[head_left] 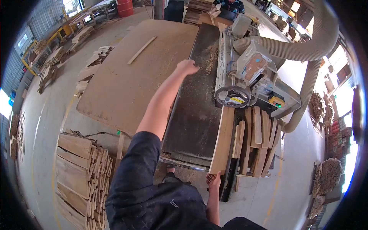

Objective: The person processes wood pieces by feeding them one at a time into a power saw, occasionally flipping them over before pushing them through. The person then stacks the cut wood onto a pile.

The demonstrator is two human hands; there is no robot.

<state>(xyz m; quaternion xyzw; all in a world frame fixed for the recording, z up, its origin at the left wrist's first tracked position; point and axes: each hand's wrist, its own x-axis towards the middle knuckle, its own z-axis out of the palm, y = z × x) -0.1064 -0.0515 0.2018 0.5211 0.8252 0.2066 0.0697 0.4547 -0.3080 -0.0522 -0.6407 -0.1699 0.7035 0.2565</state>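
A long wooden board (223, 142) lies along the right side of the dark machine table (191, 119), its far end going under the saw machine (249, 65). My right hand (213, 180) grips the near end of this board, fingers wrapped around its edge. Stretched far forward, my left hand (186, 68) is over the left edge of the dark table with its fingers curled in. Nothing shows sticking out of it. Sawdust (211, 57) is scattered just to its right. Several wooden strips (256, 126) lie right of the board, beside a black rail (230, 178).
A brown side table (111, 88) with a thin wood strip (142, 50) adjoins on the left. Stacked boards (73, 172) stand at lower left. A handwheel (232, 96) and ribbed hose (283, 48) belong to the machine. Another person (232, 5) is at the far end.
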